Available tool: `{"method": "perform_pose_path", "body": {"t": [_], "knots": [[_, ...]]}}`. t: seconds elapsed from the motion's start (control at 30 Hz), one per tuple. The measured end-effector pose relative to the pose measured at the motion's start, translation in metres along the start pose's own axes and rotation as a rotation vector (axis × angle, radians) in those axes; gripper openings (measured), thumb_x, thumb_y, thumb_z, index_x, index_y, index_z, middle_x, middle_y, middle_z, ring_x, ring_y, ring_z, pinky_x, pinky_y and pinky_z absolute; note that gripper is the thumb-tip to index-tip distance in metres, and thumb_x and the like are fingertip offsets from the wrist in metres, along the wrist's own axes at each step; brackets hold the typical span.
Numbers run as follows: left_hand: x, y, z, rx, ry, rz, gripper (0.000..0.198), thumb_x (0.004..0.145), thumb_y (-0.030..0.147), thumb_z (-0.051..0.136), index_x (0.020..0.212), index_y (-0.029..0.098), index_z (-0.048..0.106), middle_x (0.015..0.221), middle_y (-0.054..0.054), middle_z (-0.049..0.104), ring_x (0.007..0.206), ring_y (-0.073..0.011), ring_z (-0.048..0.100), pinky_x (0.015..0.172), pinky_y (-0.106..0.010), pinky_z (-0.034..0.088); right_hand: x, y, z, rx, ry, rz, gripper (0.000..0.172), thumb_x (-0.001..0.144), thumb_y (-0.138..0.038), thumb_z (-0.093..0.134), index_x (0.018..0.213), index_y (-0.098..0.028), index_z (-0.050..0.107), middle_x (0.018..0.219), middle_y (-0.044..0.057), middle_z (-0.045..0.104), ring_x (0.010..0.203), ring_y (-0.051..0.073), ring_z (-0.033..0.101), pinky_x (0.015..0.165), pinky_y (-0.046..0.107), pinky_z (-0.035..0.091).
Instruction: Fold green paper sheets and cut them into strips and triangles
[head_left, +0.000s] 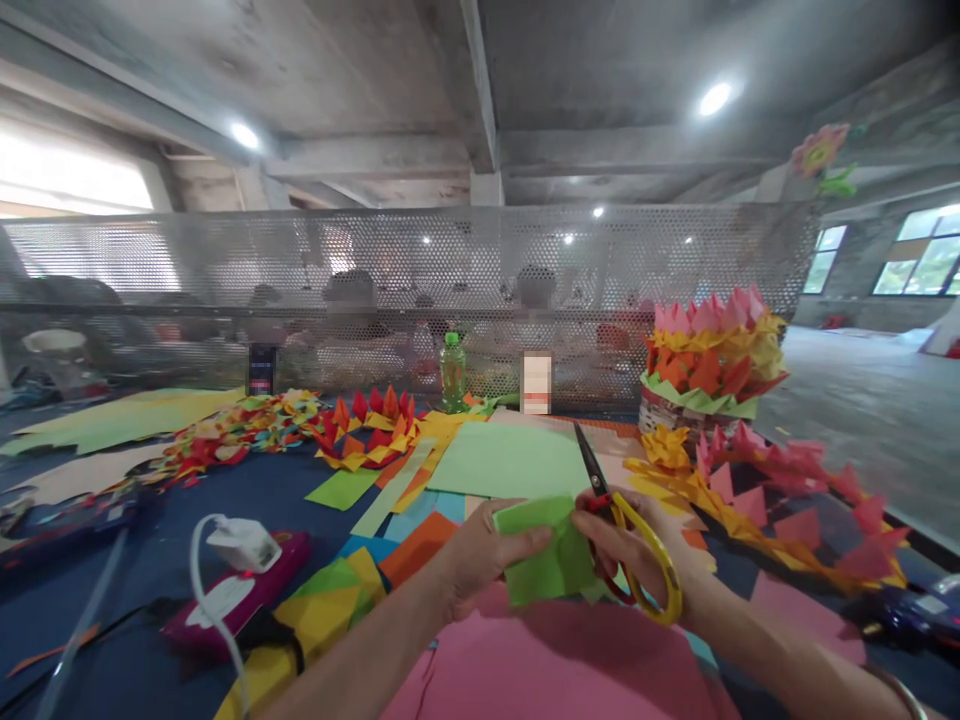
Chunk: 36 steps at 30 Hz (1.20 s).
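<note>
A piece of light green paper (pixel 546 552) is held up over a large pink sheet (pixel 555 665). My left hand (pixel 484 555) grips it from the left, thumb lying across its face. Closed on its right edge are the fingertips of my right hand (pixel 637 545). That same hand also carries scissors (pixel 637 560) with yellow and red handles, their dark blades pointing up and away from the paper. Just beyond both hands lies a pale green sheet (pixel 502 455). Orange paper (pixel 420 548) sits left of my left wrist.
At left, a white charger (pixel 244 543) is plugged into a magenta power strip (pixel 281 570), with cables trailing. Pointed paper rings (pixel 367 430) and a layered paper flower basket (pixel 709 360) stand farther back. A green-capped bottle (pixel 452 375) stands before the perforated metal screen (pixel 390 250).
</note>
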<state>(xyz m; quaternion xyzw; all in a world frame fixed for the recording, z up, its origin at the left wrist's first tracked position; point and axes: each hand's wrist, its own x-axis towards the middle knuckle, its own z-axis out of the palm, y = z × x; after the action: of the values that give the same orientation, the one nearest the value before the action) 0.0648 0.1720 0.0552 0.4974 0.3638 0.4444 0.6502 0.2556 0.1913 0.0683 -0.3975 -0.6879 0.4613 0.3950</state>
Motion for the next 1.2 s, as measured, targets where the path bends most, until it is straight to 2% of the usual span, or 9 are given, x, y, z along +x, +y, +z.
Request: {"method": "perform_pose_path", "body": {"t": [0.1,0.2,0.3,0.47,0.57,0.67,0.8,0.9,1.2], "knots": [[0.002,-0.001,-0.003,0.006,0.035,0.006,0.036,0.067,0.040,0.079,0.094,0.017,0.074,0.080,-0.006,0.072,0.071,-0.0181,0.064,0.066,-0.028,0.049,0.002,0.005,-0.002,-0.005,-0.005,-0.003,0.027,0.081,-0.045,0.062,0.076,-0.019,0.055,0.046,-0.006,0.051,0.042,0.011,0.051,0.042,0.021,0.039],[0.003,0.001,-0.004,-0.027,0.068,0.039,0.035,0.067,0.037,0.079,0.094,0.015,0.074,0.085,-0.008,0.072,0.073,-0.0174,0.064,0.066,-0.027,0.048,0.003,0.010,-0.004,-0.019,0.016,-0.019,0.035,0.086,-0.051,0.056,0.071,-0.019,0.055,0.047,-0.004,0.053,0.043,0.012,0.053,0.041,0.021,0.040],[0.004,0.002,-0.004,-0.073,0.108,0.066,0.035,0.066,0.035,0.081,0.094,0.014,0.073,0.086,-0.009,0.072,0.074,-0.0183,0.064,0.067,-0.027,0.048,0.005,0.014,-0.004,-0.017,0.029,0.003,0.042,0.087,-0.056,0.052,0.066,-0.019,0.054,0.044,-0.003,0.053,0.040,0.013,0.052,0.038,0.022,0.040],[0.006,0.004,-0.005,-0.174,0.211,0.132,0.037,0.061,0.034,0.084,0.090,0.014,0.073,0.083,-0.008,0.073,0.076,-0.0220,0.067,0.071,-0.031,0.050,0.006,0.024,0.002,0.066,0.004,0.029,0.041,0.084,-0.059,0.054,0.076,-0.019,0.055,0.044,-0.005,0.051,0.037,0.011,0.048,0.034,0.021,0.038],[0.007,0.007,-0.007,-0.198,0.259,0.169,0.040,0.060,0.036,0.084,0.090,0.013,0.073,0.081,-0.009,0.073,0.078,-0.0234,0.067,0.069,-0.030,0.050,0.005,0.030,0.003,0.119,-0.027,0.028,0.041,0.084,-0.060,0.054,0.079,-0.019,0.054,0.047,-0.007,0.047,0.039,0.011,0.049,0.041,0.024,0.045],[0.008,0.010,-0.010,-0.211,0.303,0.193,0.043,0.059,0.037,0.084,0.093,0.013,0.073,0.083,-0.009,0.074,0.081,-0.0238,0.068,0.070,-0.030,0.050,0.002,0.026,0.000,0.037,-0.070,-0.008,0.043,0.085,-0.061,0.052,0.085,-0.018,0.054,0.055,-0.007,0.044,0.045,0.010,0.049,0.047,0.025,0.046],[0.007,0.011,-0.012,-0.224,0.290,0.232,0.039,0.063,0.034,0.083,0.095,0.015,0.073,0.087,-0.009,0.074,0.083,-0.0241,0.068,0.072,-0.030,0.050,-0.005,0.007,-0.008,-0.221,-0.144,-0.093,0.043,0.092,-0.060,0.040,0.093,-0.019,0.054,0.064,-0.004,0.046,0.056,0.011,0.048,0.051,0.024,0.039],[0.006,0.010,-0.012,-0.223,0.274,0.251,0.036,0.066,0.035,0.080,0.095,0.016,0.073,0.089,-0.008,0.074,0.080,-0.0227,0.068,0.068,-0.028,0.049,-0.007,0.001,-0.009,-0.343,-0.167,-0.102,0.042,0.093,-0.058,0.038,0.092,-0.020,0.055,0.066,-0.004,0.047,0.059,0.011,0.046,0.053,0.024,0.037],[0.004,0.015,-0.008,-0.242,0.267,0.234,0.036,0.065,0.034,0.082,0.094,0.015,0.073,0.089,-0.008,0.074,0.082,-0.0234,0.068,0.069,-0.029,0.049,-0.009,-0.001,-0.004,-0.372,-0.191,-0.086,0.042,0.090,-0.059,0.044,0.083,-0.019,0.053,0.066,-0.003,0.048,0.059,0.012,0.046,0.052,0.024,0.036]]}}
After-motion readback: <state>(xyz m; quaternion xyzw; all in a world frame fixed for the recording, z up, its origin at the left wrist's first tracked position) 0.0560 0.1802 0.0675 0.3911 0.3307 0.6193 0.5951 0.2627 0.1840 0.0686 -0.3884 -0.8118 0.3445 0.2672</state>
